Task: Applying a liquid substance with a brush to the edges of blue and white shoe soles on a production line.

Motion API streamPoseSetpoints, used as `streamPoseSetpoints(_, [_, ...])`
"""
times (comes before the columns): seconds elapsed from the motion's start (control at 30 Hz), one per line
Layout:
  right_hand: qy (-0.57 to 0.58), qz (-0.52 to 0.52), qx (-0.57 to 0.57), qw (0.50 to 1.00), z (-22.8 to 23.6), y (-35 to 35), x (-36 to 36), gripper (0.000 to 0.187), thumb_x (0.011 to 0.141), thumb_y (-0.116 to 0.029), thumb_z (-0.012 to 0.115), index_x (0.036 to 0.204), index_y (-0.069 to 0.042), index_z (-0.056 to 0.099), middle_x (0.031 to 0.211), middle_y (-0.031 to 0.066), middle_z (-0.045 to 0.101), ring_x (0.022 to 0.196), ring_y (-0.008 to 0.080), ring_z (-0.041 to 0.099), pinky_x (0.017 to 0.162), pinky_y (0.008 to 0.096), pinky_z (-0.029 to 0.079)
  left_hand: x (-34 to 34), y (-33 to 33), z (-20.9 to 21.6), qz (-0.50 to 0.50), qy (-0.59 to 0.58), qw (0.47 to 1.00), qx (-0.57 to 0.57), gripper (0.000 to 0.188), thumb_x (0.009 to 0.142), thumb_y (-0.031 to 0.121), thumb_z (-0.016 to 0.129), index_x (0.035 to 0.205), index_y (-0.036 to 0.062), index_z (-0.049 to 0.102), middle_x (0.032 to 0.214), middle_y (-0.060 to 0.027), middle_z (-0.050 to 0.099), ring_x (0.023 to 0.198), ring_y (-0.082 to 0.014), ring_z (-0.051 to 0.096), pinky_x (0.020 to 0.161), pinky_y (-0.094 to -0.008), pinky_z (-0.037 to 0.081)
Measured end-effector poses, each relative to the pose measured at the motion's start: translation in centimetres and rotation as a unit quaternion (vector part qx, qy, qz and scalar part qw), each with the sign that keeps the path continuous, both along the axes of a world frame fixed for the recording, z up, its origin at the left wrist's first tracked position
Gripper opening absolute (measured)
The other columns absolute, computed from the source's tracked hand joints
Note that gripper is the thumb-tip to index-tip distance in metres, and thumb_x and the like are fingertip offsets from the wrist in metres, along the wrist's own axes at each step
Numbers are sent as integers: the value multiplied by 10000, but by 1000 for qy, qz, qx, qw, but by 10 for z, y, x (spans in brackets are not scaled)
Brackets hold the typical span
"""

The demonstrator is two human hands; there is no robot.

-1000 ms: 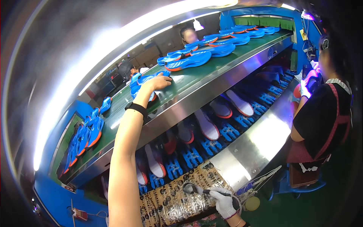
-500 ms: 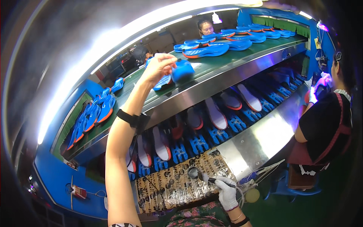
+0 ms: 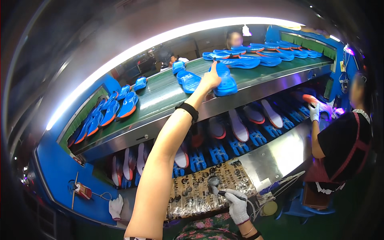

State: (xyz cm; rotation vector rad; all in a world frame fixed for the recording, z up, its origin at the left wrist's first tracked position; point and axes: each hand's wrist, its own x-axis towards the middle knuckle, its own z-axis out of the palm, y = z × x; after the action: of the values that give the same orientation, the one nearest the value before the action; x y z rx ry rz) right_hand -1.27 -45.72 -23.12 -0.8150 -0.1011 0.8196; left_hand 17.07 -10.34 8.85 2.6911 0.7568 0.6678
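Note:
My bare left hand (image 3: 211, 79) is at the near edge of the upper conveyor. It grips a blue shoe sole (image 3: 226, 83) by its left side, with the index finger stretched along the edge. Another blue sole (image 3: 188, 81) lies just left of that hand. My right hand (image 3: 239, 208), in a white glove, is closed around a dark-handled brush (image 3: 221, 193). The brush head points at a small round cup (image 3: 214, 181), which sits on a board wrapped in printed brown tape (image 3: 188, 200). Whether the bristles touch the cup's contents, I cannot tell.
Blue soles with orange edges lie along the green conveyor belt (image 3: 160, 96). Below, shoe uppers with pale bottoms (image 3: 239, 126) stand in blue racks. At the right a co-worker (image 3: 340, 140) handles an orange-and-white shoe. A white glove (image 3: 116, 207) lies at the lower left.
My left hand has moved right and slightly down in the picture, and the blurred blue sole now shows clearly at the belt's near edge. The co-worker's hands show a shoe.

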Motion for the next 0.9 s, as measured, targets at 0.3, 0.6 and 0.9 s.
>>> streamPoseSetpoints(0.3, [-5, -9, -4, 1000, -4, 7, -5, 179, 857, 59, 658, 1028, 59, 714, 967, 128, 738, 814, 159, 700, 667, 233, 562, -64, -39, -31, -181, -358, 864, -304, 907, 866, -11, 654, 1604, 175, 160, 1214, -250, 619, 988, -272, 686, 856, -405, 555])
streamPoseSetpoints(0.6, [-15, -16, 16, 1000, 13, 25, 9, 188, 862, 65, 605, 1026, 27, 690, 1006, 129, 721, 779, 149, 659, 658, 224, 520, -290, -118, -133, -185, -384, 721, -546, 477, 884, 263, 737, 1231, -18, 566, 1067, -110, 675, 906, -169, 668, 834, -326, 556])
streamPoseSetpoints(0.9, [-43, 20, 105, 993, 53, 55, -3, 232, 872, 42, 645, 1100, 65, 680, 1016, 150, 722, 806, 157, 658, 702, 247, 522, -410, -157, -345, 7, -321, 479, -817, 467, 894, 187, 670, 1288, -30, 545, 1088, -164, 675, 951, -266, 690, 882, -416, 577])
